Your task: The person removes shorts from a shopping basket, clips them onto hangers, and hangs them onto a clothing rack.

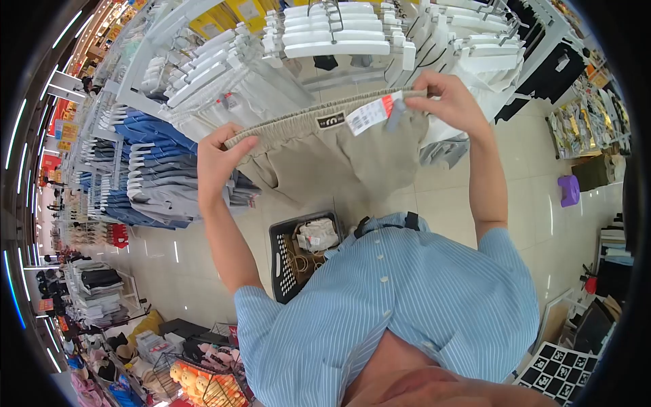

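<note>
A pair of khaki trousers or shorts (319,163) with an elastic waistband is stretched out between my two hands. My left hand (227,159) pinches one end of the waistband, thumb on the near side. At the other end of the waistband, my right hand (451,102) has its thumb and fingers closed on the cloth. A white and red price tag (368,115) lies over the waistband near my right hand, beside a dark brand label (331,121). The lower part of the garment hangs down and looks blurred.
White hangers (336,49) with pale garments fill the rack ahead. Blue and grey clothes (163,180) hang at the left. Below my hands a black basket (279,261) on the floor holds a bundled white item. A purple stool (569,190) stands at the right.
</note>
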`<state>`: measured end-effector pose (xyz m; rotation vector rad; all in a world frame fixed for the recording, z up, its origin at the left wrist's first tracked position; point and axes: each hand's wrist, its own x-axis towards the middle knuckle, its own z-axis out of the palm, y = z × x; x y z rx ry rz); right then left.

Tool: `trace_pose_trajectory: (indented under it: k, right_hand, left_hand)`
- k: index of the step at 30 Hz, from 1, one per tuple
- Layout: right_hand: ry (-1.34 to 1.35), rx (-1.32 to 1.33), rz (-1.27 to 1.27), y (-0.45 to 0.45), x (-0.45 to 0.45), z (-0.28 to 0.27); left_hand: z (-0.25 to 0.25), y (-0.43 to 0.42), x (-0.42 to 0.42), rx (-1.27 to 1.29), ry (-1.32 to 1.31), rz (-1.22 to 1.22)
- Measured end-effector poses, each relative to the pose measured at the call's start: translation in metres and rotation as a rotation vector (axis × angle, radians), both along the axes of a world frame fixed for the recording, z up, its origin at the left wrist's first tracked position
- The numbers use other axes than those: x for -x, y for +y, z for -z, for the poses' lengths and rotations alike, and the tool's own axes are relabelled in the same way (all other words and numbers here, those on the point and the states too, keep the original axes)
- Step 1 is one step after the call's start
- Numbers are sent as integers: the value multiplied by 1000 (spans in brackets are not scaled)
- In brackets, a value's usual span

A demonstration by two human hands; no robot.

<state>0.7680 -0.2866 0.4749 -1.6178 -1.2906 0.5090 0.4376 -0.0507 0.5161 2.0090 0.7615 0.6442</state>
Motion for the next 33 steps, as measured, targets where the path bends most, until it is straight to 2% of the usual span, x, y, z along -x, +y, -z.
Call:
trace_pose_trajectory:
  k: [1,4,7,12,16,17,19,22,24,28,30,33]
  right_hand:
    - [-32,28,35,3,2,-1]
    - [-29,-70,85,7,10,-2]
    - [-86,-174,155,1,11,-7]
    - [-116,-87,145,-9,7,-9]
    - [-234,-97,198,-12,21,-14]
    - [-237,-185,179,-11,19,-12]
    - [-231,-361,145,-9,17,-2]
    - [114,-317,87,-11,20,7]
    - [138,-195,218,-20,9,8]
    - [188,-122,315,-21,7,7]
    - [87,-149,246,-21,13,8]
    - [-99,-182,159,-16,13,10]
  left_hand:
    - [0,-2,-4,5,-23,-45]
    - [4,-3,-18,-142,-184,53]
    - [8,-1,-22,-353,-210,152]
    - [10,6,6,-65,-251,154]
    - [27,0,-10,-41,-207,79]
    - [31,-1,-11,-46,-70,71]
    - [43,-3,-15,5,-146,114]
    - [51,-2,-13,96,-215,216]
    - [56,2,-9,168,-359,330]
    - [68,9,-1,245,-318,270]
    - [68,11,-8,192,-207,152]
    - [63,6,-17,229,-205,65]
